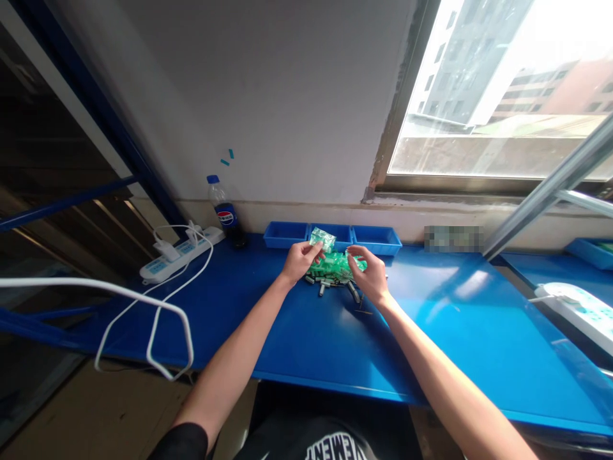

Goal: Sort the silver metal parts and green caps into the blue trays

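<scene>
My left hand (301, 260) pinches a small green and white plastic packet (322, 239) between thumb and fingers, raised in front of the blue trays. My right hand (368, 271) is at the right side of a green pile, its thumb and fingers curved and apart, with nothing visible between them. The pile of green, shiny pieces (335, 265) lies on the blue table between both hands. Small dark and silvery cylindrical pieces (353, 292) are scattered along its near edge. Some of the pile is hidden behind my hands.
Three joined blue trays (377, 241) stand against the wall. A cola bottle (226, 214) and a white power strip (179, 255) with looping white cables (186, 319) are on the left. Another power strip (582, 313) lies far right, near a metal post (550, 185).
</scene>
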A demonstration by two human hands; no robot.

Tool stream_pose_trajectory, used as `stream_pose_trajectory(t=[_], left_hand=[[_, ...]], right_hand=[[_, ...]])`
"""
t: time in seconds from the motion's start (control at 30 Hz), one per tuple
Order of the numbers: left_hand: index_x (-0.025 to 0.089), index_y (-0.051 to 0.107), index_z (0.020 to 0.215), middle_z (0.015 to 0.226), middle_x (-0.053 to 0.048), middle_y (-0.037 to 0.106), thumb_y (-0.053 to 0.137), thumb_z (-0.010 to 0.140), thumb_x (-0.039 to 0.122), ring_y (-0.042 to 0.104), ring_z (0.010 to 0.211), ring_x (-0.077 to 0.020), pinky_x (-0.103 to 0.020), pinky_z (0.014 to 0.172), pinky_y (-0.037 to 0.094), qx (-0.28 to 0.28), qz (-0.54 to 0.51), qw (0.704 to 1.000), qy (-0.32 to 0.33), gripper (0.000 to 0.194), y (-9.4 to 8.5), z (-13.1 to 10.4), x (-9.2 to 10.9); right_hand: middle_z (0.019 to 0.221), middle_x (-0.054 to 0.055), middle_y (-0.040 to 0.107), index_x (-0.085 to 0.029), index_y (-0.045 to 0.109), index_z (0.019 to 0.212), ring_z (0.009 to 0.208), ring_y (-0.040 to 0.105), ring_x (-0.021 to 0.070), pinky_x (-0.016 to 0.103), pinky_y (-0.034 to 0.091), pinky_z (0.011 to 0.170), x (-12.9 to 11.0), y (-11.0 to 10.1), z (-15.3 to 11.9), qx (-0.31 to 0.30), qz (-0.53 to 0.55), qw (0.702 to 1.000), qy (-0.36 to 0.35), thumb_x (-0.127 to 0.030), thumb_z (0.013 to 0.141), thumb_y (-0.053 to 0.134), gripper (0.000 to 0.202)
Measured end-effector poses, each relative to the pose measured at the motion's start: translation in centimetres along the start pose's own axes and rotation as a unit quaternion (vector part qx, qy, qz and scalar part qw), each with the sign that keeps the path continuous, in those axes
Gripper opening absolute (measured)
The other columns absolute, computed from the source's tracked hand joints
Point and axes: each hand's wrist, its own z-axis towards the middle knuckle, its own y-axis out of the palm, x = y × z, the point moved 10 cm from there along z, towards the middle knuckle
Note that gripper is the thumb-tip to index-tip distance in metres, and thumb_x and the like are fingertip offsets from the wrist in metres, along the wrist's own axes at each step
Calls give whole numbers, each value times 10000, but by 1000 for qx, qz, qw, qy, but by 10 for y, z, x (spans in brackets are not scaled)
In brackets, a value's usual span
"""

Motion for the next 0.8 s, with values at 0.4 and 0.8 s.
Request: stream_pose_trajectory(t=[0.4,0.8], left_hand=[[129,777,932,620,-25,661,713,753,760,429,436,-61,-229,445,300,110,-40,990,-82,658,-61,26,-57],[182,782,815,748,-55,763,588,975,498,706,692,-182,-277,674,516,45,175,980,87,404,-8,1,8]], right_hand=[[1146,89,758,-245,703,1165,1136,655,311,488,506,1004,-12,6,-2,-22,-134,985,-106,-269,954,536,270],[1216,113,750,-229,704,1209,1140,678,339,492,524,998,10,-2,-1,-3,-195,981,-19,-272,906,551,342]])
